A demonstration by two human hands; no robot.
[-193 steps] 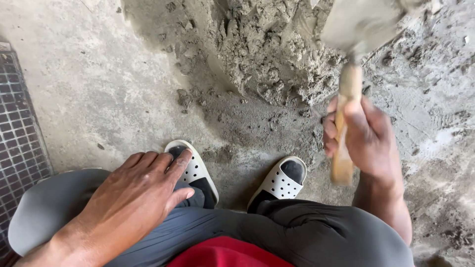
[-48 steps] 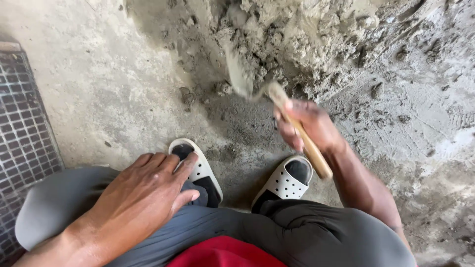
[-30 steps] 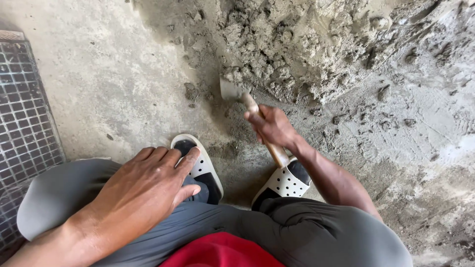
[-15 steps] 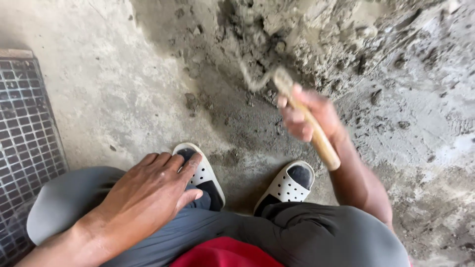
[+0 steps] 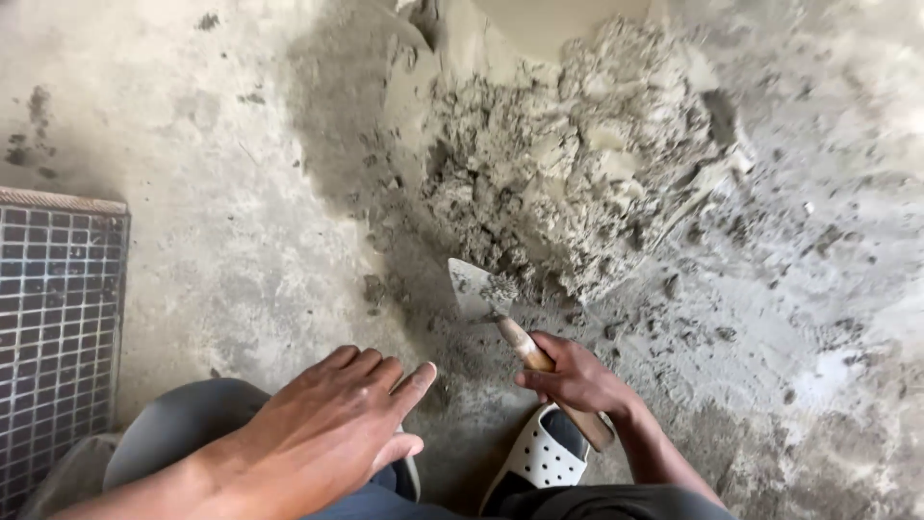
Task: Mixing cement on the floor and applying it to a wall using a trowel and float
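Wooden and pale, the handle of the trowel [image 5: 525,342] runs through my right hand [image 5: 576,377], which is clamped around it just below the centre of the frame; the butt end pokes out past the wrist, over a white perforated sandal [image 5: 539,460]. I can see the flat metal blade pointing up and to the left, its tip at the foot of the mortar heap [image 5: 568,164], with a small clot of grey mix sitting on it (whether the blade rests on the floor or hangs just above it, I cannot tell).

That heap fills the upper middle of the frame: lumpy, damp-looking grey material, with crumbs scattered down toward the trowel and off to the right.

My left hand [image 5: 332,438] lies lower left of centre, empty, palm down with fingers together and stretched out flat on a grey-clad knee [image 5: 178,429]. It is well apart from the right hand and touches no tool.

Under everything is a rough concrete floor [image 5: 221,212], paler and smeared with dried mix along the right side. At the left edge of the frame a panel of small dark mosaic tiles [image 5: 53,318] lies on the floor, just beside the knee.
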